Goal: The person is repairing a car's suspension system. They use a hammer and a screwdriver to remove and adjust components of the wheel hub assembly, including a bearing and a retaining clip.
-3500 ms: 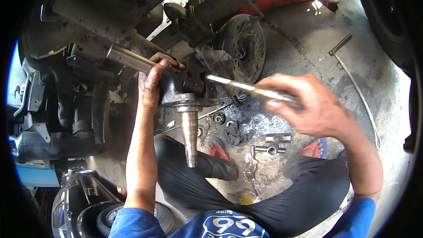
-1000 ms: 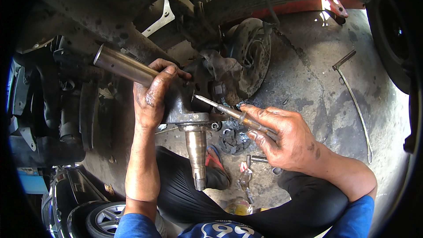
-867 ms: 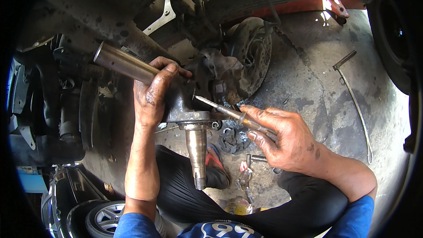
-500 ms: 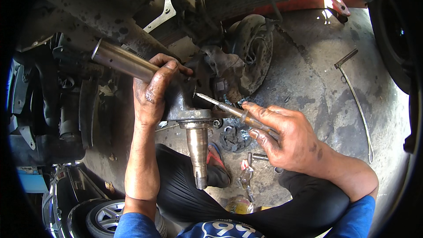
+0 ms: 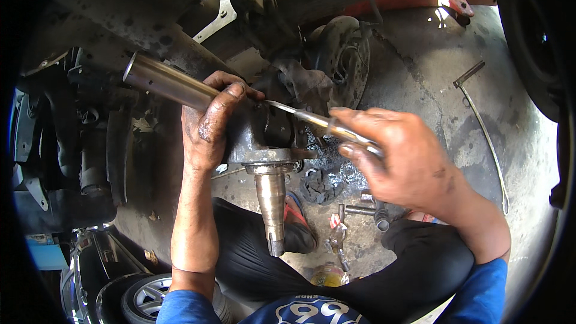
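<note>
Raised since half a second ago, the screwdriver (image 5: 317, 119) has its tip just beside the fingertips of the left hand (image 5: 205, 123) rather than lower on the dark metal casting (image 5: 240, 139); whether the tip touches metal, I cannot tell. At far left, a car wheel (image 5: 147, 300) stands by the lower left corner of the concrete floor (image 5: 444, 54). Next, the left hand is clamped around the lower end of a thick steel pin (image 5: 171, 84), which slants up leftward. From the casting a stepped spindle (image 5: 270, 195) points down, in front of black trousers (image 5: 258, 264). Farther right, a crumpled black piece (image 5: 319, 187) lies on the floor, then the right hand (image 5: 399, 153), blurred, grips the screwdriver's handle, apart from the left. Toward the floor's right edge lies a thin bar (image 5: 482, 128) with a cross handle
</note>
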The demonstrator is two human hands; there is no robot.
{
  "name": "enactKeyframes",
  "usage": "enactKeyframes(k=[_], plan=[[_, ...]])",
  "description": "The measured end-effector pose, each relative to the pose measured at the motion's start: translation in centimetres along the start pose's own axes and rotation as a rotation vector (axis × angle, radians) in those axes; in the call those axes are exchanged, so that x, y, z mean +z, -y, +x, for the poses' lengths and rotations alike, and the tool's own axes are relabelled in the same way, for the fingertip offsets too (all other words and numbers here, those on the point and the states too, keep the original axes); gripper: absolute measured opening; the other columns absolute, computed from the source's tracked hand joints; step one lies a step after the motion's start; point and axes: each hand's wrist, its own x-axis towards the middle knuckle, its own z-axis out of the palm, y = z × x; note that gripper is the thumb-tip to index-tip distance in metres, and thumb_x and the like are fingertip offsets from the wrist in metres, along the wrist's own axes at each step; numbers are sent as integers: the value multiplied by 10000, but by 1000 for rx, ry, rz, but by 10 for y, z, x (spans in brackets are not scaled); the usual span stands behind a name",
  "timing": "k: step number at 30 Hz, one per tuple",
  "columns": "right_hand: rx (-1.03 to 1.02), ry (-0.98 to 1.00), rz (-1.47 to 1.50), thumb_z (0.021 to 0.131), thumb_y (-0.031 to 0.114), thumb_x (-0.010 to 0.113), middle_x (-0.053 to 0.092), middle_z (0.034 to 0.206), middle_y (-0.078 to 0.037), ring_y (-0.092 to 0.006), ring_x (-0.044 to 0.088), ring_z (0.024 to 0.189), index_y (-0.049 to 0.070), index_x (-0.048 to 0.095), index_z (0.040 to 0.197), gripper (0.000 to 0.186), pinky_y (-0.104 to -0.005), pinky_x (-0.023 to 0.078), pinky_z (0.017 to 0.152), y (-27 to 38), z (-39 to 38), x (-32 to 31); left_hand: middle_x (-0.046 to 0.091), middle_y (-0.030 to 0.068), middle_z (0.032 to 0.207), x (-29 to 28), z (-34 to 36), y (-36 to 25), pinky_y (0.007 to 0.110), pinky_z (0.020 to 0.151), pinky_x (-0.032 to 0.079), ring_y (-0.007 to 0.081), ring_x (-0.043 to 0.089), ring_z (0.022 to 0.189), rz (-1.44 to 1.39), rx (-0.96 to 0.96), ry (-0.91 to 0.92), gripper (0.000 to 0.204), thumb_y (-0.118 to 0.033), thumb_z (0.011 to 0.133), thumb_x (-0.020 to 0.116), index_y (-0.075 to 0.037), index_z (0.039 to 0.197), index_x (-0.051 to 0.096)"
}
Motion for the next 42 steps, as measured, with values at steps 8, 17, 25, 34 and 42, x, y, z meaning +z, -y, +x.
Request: enactKeyframes(k=[8, 17, 25, 34, 42], plan=[[-50, -66, 150, 842, 15, 715, 729, 1104, -258, -388, 732, 1006, -59, 689, 1215, 381, -408, 583, 882, -7, -23, -3, 719, 166, 909, -5, 6, 6, 356, 900, 528, 250, 712, 928, 38, 63, 51, 366, -304, 891, 649, 55, 960, 675], [-6, 39, 108, 867, 50, 730, 720, 985, -232, -392, 712, 863, -29, 668, 1268, 413, -438, 579, 771, -4, -16, -6, 703, 172, 962, -15, 18, 13, 379, 893, 542, 272, 703, 949, 22, 145, 279, 528, -479, 876, 691, 41, 965, 664], [-23, -13, 12, 856, 50, 726, 687, 900, -187, -373, 692, 830, -11, 663, 1264, 417, -451, 570, 729, -5, -28, -2, 607, 191, 1372, 12, -41, -21, 396, 1073, 465, 249, 596, 1244, 336, 121, -153, 945, -490, 837, 835, 6, 1519, 406], [-17, -12, -105, 893, 96, 672, 710, 944, -205, -382, 710, 933, -7, 685, 1141, 268, -474, 585, 815, -20, -43, -5, 743, 133, 1009, 16, -32, -23, 350, 914, 504, 226, 674, 926, 667, -232, -224, 639, -384, 727, 873, 71, 1145, 707], [-52, 1, -103, 868, 79, 664, 731, 869, -221, -384, 736, 855, -15, 721, 1007, 177, -455, 607, 776, -26, -53, -6, 739, 101, 991, 4, -28, -9, 344, 863, 530, 200, 684, 868, 719, -160, -298, 488, -306, 810, 853, 35, 1132, 722]])
